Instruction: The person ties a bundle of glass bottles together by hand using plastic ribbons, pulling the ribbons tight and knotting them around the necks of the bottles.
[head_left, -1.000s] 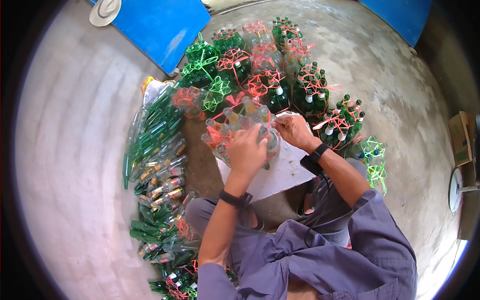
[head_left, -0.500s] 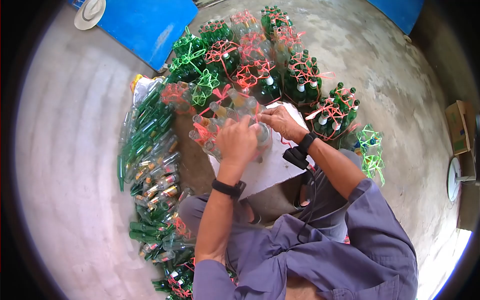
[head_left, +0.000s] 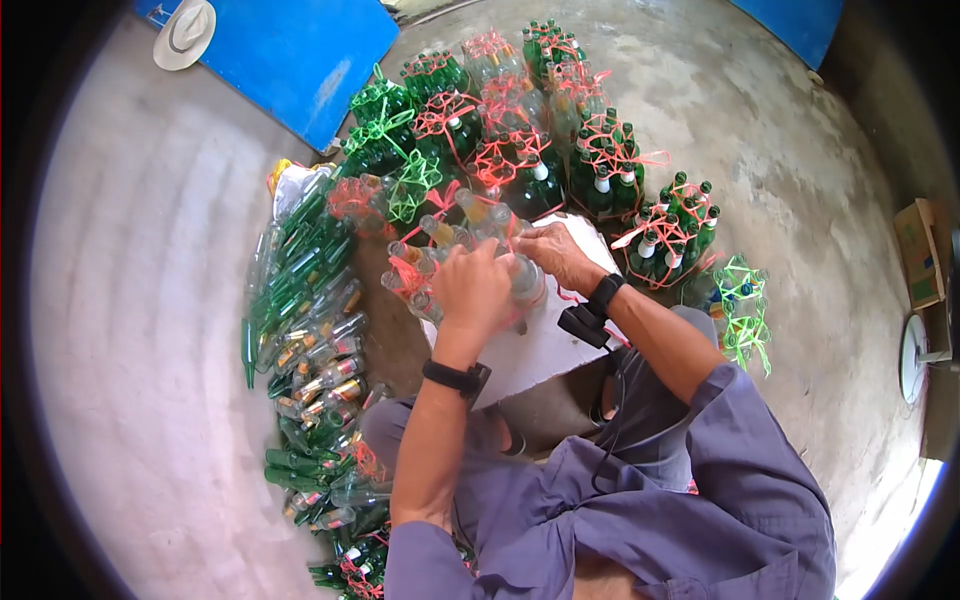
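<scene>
A group of clear glass bottles stands on a white board in front of me, with red plastic twine woven around some of the necks. My left hand reaches over the near bottles, its fingers closed at the necks on the twine. On the right side of the group, my right hand pinches the twine beside a bottle neck. A loose red end hangs below that hand. My own fingers partly hide the twine between the hands.
Green bottles bound with red twine stand in bundles beyond the board. Many loose bottles lie piled on the left. Bottles with light green twine stand at the right. A blue panel bearing a straw hat is at upper left.
The view has shifted slightly, so the surroundings sit a little lower. My right hand has moved slightly at the bottle necks; my left hand stays in nearly the same place.
</scene>
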